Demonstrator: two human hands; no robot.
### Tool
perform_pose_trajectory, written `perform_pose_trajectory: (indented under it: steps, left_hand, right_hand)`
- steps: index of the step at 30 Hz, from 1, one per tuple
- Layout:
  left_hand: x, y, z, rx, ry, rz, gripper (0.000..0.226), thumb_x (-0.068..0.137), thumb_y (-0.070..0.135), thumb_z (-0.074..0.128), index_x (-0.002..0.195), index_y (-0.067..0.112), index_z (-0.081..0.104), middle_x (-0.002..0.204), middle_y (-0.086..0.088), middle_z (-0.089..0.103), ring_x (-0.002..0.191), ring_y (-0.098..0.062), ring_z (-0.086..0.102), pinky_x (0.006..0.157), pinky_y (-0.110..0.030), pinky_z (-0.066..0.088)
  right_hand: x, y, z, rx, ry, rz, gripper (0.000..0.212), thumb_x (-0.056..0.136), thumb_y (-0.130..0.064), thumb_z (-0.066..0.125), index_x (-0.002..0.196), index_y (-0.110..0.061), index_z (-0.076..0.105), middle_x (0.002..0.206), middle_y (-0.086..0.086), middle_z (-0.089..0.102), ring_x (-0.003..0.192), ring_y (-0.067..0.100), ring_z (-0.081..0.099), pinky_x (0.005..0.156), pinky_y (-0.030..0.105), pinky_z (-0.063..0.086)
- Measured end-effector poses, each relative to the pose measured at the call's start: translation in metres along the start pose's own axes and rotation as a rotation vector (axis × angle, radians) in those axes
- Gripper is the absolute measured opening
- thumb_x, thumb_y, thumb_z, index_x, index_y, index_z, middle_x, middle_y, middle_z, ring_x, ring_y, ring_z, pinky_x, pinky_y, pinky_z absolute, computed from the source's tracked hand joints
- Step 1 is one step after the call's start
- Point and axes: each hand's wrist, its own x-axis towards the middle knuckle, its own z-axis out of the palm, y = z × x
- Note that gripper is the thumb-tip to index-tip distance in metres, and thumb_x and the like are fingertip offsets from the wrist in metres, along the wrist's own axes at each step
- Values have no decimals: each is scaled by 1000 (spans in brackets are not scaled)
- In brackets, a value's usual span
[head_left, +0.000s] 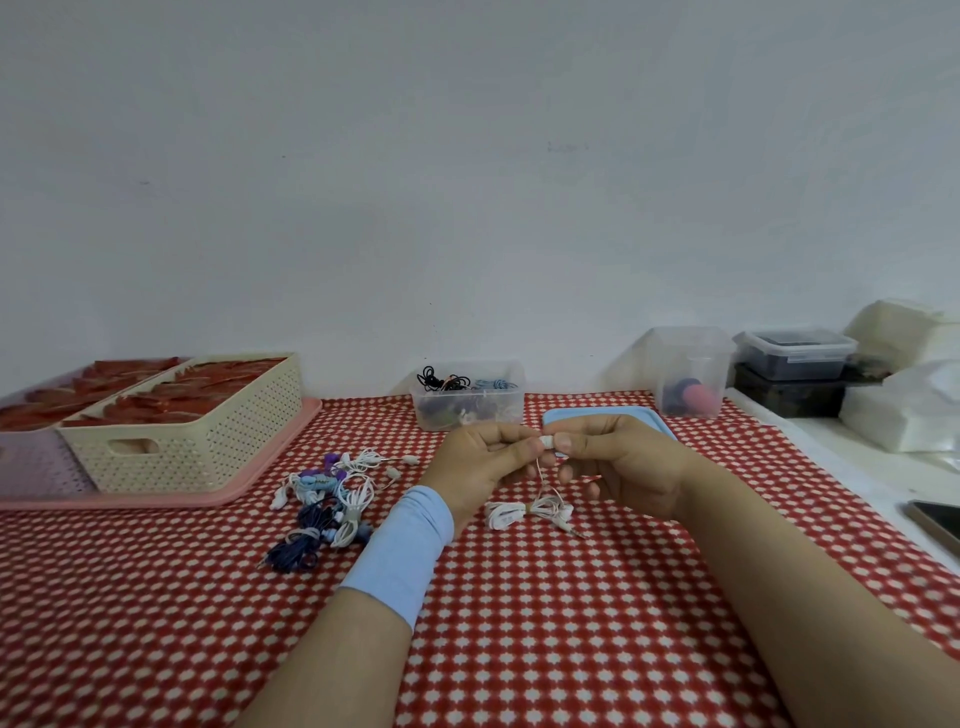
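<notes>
Both hands meet above the desk (519, 623), which is covered in a red-and-white checked cloth. The right hand (618, 467) pinches a small white earbud (548, 442) between thumb and forefinger. The left hand (483, 462), with a pale blue wristband (400, 551), closes its curled fingers on the same earbud from the other side. The fingertips cover most of the earbud, so its shape is hard to make out.

A thin cord drops from it to a tied bundle of white earphone cable (524, 512) lying on the cloth just below the hands, its plug pointing toward the viewer.

To the left lies a loose pile of white, blue and purple earphones (327, 499), too tangled to count. Behind the hands a clear plastic box of dark cables (467, 397) is partly hidden by the left knuckles, and the right hand covers much of a flat blue lid (597, 415).

A cream perforated basket (182, 441) sits on a pink tray (156, 501); its red contents are blurred. A dark flat device (935, 525) is cut off at the right edge.
</notes>
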Motion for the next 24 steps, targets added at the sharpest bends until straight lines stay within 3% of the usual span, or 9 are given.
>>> perform_pose_trajectory:
  steps: [3, 6, 13, 19, 24]
  left_hand:
    - [1, -2, 0, -8, 7, 0, 10, 87, 9, 70, 89, 16, 77, 91, -15, 76, 87, -26, 68, 87, -35, 56]
    - [1, -1, -1, 13, 32, -8, 8, 87, 9, 71, 94, 11, 74, 89, -12, 77, 82, -20, 68, 81, -27, 56]
    - [4, -3, -2, 72, 88, -21, 9, 88, 20, 72, 93, 14, 76, 78, -7, 73, 71, -14, 61, 74, -29, 52]
    - [4, -6, -2, 148, 93, -34, 9, 89, 17, 71, 94, 11, 75, 68, 1, 66, 63, -6, 59, 63, -17, 49]
    - [4, -5, -3, 141, 103, -30, 9, 88, 16, 71, 95, 12, 75, 67, 5, 67, 63, -6, 59, 62, -16, 48]
  right_hand:
    - [0, -1, 2, -43, 32, -12, 31, 76, -22, 74, 103, -9, 77, 92, 9, 74, 67, 12, 65, 49, 19, 43]
    - [0, -1, 4, -76, 69, -39, 14, 87, -15, 70, 99, -15, 78, 90, 8, 74, 67, 13, 65, 51, 21, 43]
    - [-4, -4, 8, -173, 117, -140, 23, 89, -8, 71, 112, -15, 75, 90, 7, 76, 71, 18, 68, 58, 26, 49]
    - [-3, -1, 12, -389, 223, -277, 11, 83, -8, 78, 92, -14, 80, 78, 5, 77, 62, 16, 67, 53, 22, 52]
    - [-3, -2, 13, -369, 218, -274, 11, 85, -14, 77, 96, -18, 80, 85, 4, 78, 65, 16, 67, 57, 24, 53]
